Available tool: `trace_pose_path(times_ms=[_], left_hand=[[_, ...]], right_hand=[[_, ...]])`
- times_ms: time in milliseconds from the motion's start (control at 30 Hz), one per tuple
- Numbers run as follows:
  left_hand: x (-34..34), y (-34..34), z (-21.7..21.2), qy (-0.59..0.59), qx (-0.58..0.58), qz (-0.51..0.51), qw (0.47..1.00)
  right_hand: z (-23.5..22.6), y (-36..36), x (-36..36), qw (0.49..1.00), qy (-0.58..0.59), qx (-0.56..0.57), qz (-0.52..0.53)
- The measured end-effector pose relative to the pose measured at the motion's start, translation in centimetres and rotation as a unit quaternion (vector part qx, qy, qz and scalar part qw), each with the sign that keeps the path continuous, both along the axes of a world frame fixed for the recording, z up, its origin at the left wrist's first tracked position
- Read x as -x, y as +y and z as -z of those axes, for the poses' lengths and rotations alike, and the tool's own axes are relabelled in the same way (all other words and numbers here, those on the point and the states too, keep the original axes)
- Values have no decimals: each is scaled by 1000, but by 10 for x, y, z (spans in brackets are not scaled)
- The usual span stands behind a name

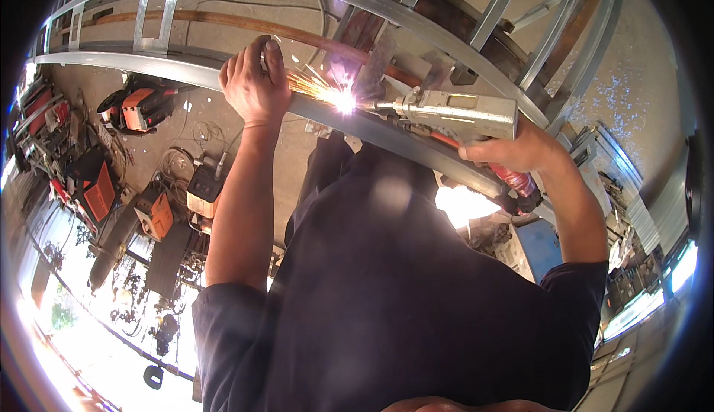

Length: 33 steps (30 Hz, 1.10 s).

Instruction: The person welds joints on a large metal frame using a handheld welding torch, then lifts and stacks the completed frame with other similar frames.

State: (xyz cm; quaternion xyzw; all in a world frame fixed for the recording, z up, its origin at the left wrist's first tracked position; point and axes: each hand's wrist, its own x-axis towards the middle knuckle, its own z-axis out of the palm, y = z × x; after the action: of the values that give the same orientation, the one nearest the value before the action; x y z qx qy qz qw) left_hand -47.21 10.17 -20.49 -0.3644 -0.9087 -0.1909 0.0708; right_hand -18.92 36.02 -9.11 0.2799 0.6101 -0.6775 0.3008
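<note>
My left hand (256, 85) is wrapped over the near rail of a silvery metal frame (186, 73). In my right hand (513, 152) is a welding gun (465, 112) with a pale metal body and a red-wrapped grip. Its thin nozzle points left and meets the rail at a bright white-violet arc (346, 102). Orange sparks fly from there toward my left hand, a short gap away. The glare hides the exact spot on the metal. What lies under my left palm is hidden.
Cross bars join the frame's rails, and a rusty brown pipe (312, 38) runs beneath. On the floor at left stand an orange-and-black machine (140, 109), a black-topped box (206, 183) and loose cables. A blue panel (538, 245) lies at lower right.
</note>
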Motion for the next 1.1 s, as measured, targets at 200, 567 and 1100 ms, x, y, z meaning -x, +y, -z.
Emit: trace_pose_path(times_ms=[200,567,1100], left_hand=[[-1,1,-1,-9,1,-4,1000],[-1,-2,1,-7,-17,-3,1000],[0,-4,2,-13,-13,-22,1000]], right_hand=[[1,-3,-4,1000,9,-24,-11],[-7,-1,-2,999,-42,-8,-17],[-16,14,-48,996,-79,-33,-13]])
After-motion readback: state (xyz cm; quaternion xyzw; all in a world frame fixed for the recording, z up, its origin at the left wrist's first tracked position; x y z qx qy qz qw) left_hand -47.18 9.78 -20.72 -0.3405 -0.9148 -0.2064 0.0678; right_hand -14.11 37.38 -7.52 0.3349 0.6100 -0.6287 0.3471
